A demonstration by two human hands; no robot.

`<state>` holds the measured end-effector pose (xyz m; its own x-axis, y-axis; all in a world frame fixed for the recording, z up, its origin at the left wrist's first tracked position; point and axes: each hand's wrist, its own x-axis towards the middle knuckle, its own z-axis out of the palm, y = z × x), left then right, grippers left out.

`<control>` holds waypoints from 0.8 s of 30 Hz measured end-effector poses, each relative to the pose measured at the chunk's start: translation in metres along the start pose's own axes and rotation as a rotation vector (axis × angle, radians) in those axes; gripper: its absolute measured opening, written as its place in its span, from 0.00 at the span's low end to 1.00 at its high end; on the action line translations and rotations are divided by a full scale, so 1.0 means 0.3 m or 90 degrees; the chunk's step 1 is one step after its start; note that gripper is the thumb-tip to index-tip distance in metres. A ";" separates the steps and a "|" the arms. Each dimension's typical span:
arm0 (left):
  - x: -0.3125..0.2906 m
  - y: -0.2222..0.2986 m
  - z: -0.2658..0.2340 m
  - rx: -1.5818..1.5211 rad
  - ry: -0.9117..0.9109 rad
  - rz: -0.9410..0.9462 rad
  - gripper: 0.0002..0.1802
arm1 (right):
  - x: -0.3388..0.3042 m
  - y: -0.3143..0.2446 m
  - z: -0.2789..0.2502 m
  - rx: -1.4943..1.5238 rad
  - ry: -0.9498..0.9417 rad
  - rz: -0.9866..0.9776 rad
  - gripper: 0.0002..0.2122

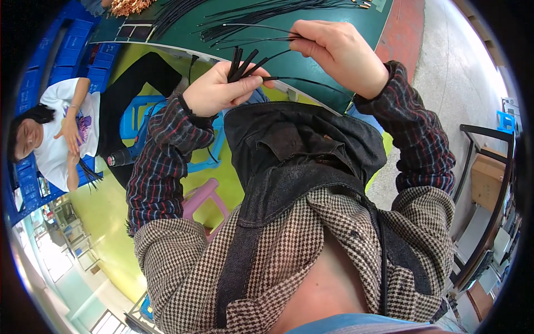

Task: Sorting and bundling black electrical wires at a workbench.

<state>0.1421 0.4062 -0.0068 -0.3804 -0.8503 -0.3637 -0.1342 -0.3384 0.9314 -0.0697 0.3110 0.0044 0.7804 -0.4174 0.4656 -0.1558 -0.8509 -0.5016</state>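
My left hand (217, 89) grips a small bundle of short black cables (240, 64), their ends sticking up above my fist. My right hand (339, 50) is raised beside it and pinches thin black cables (253, 40) that run left over the green table (311, 72). One thin black cable (300, 80) stretches from my left fist toward the right, under my right hand. Both hands hover at the table's near edge, above my dark apron.
More black cables (267, 8) fan across the green table, with a heap of copper-coloured parts (128, 5) at its far left. A seated person in a white shirt (61, 133) holds black cables at the left, beside blue crates (72, 44). A blue stool (139, 117) and a pink stool (203, 197) stand below.
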 end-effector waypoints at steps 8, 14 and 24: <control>0.000 -0.006 -0.004 0.016 0.000 0.003 0.12 | 0.025 0.002 0.024 -0.046 -0.009 -0.049 0.07; 0.012 -0.016 0.000 -0.105 -0.034 0.028 0.14 | 0.022 0.018 0.081 0.083 -0.018 0.024 0.06; 0.021 -0.069 -0.027 -0.202 0.008 0.033 0.15 | 0.054 0.100 0.006 0.164 0.019 0.042 0.07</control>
<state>0.1498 0.4047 -0.0285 -0.3684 -0.8735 -0.3183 0.1774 -0.4021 0.8982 -0.0607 0.2792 -0.0044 0.7544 -0.4820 0.4455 -0.0430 -0.7136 -0.6992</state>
